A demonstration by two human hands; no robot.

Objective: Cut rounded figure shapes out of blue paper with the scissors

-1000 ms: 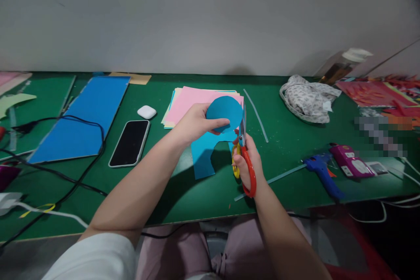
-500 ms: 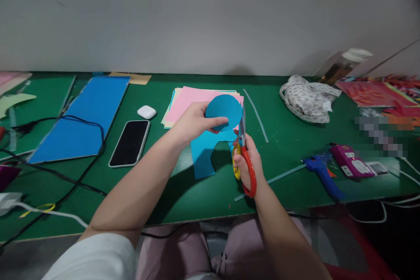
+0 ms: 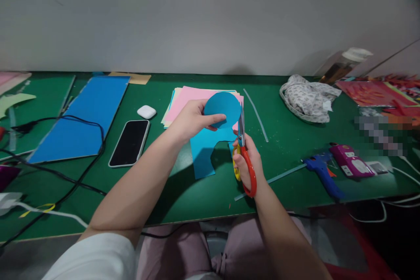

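My left hand pinches a round blue paper disc by its left side, thumb on top. In my right hand is a pair of scissors with one red and one yellow handle loop. The scissor blades point away from me, right beside the disc's right edge. Beneath the disc lies a blue paper offcut with a curved cut-out. A stack of pink, cream and blue paper sheets rests behind, partly hidden by my left hand and the disc.
On the left are a phone, a white earbud case, a blue board and black cables. To the right lie a glue stick, a blue glue gun, a purple device, a patterned cloth and a bottle.
The disc and my left hand have shifted slightly up and left. My right hand and the scissors stay almost where they were.
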